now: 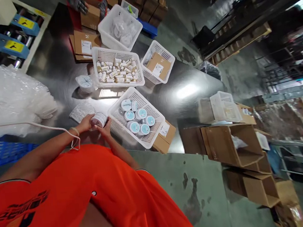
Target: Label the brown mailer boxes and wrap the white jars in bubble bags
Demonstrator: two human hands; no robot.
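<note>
A round white jar (101,117) is between my two hands at the near edge of the metal table, its dark end turned toward me. My left hand (86,123) grips it from the left, and my right hand (106,127) closes on its right side. Close to my right hand stands a white perforated basket (154,139) with several jars with pale blue lids (134,127) in it. Beyond my left hand lies a clear bubble-wrap bag (81,111). A bubble-wrapped jar (84,82) sits farther back on the table.
A basket of small bottles (118,72) is behind, with a basket of plastic-wrapped items (119,27) beyond. A pile of bubble bags (10,95) covers the left. A gloved co-worker's hand (78,3) touches a carton (90,17). A white cord (42,126) crosses my left wrist.
</note>
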